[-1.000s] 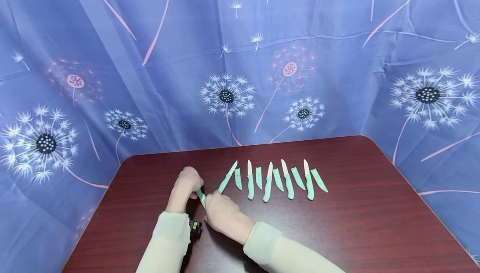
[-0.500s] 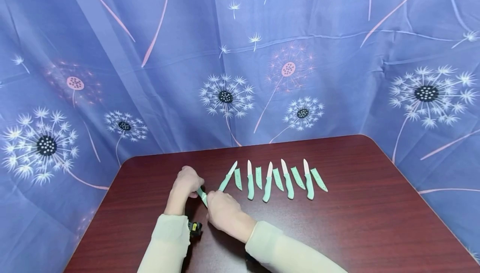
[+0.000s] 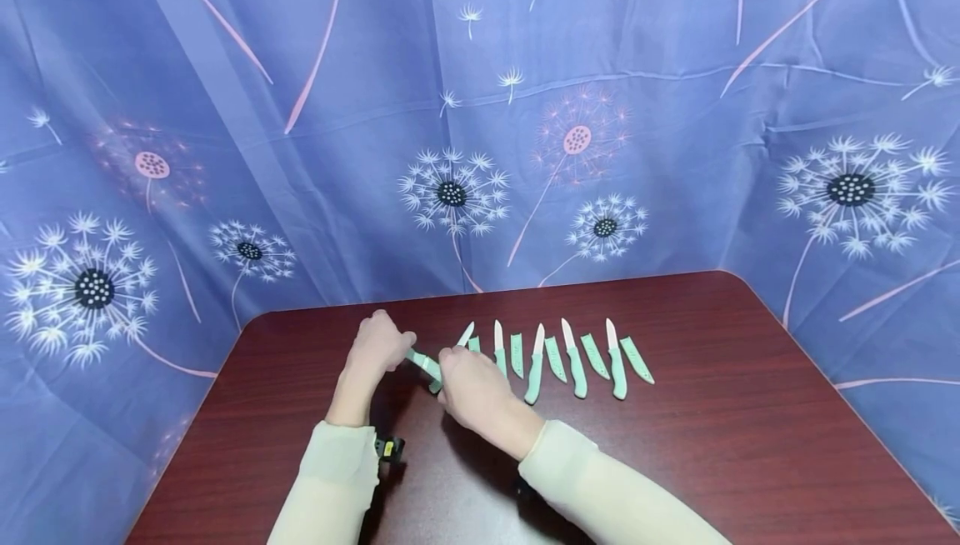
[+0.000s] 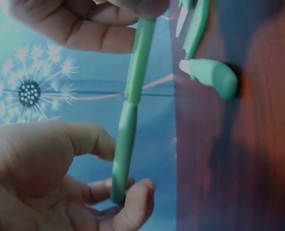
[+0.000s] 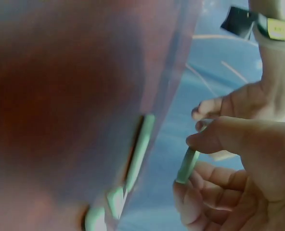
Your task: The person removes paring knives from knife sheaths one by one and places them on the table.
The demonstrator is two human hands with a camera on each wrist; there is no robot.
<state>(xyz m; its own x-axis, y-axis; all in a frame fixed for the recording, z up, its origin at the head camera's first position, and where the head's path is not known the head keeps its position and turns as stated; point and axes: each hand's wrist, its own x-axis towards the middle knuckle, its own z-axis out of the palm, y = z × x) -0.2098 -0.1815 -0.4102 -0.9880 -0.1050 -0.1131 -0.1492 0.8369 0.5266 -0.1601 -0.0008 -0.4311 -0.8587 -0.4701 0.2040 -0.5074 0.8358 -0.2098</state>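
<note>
Between my two hands is a mint-green paring knife (image 3: 425, 363) with its sheath (image 4: 141, 62) over the blade. My left hand (image 3: 377, 349) pinches the handle (image 4: 124, 156) near its rounded end, thumb on one side and fingers on the other. From the opposite end, my right hand (image 3: 483, 395) grips the sheath between thumb and fingers. Handle and sheath meet in one line in the left wrist view, and no blade shows there. Just beyond the right hand lies the leftmost loose knife (image 3: 466, 334), its handle largely hidden by that hand.
Several bare knives with white blades, such as one (image 3: 577, 366) toward the right, lie in a row, each beside a green sheath (image 3: 637, 359). They rest on a dark red wooden table (image 3: 712, 445). A blue dandelion-print curtain (image 3: 675, 145) hangs behind the far edge.
Both hands have moved away from me and to the right with the sheathed knife. My right hand now covers much of the leftmost loose knife and part of its neighbours.
</note>
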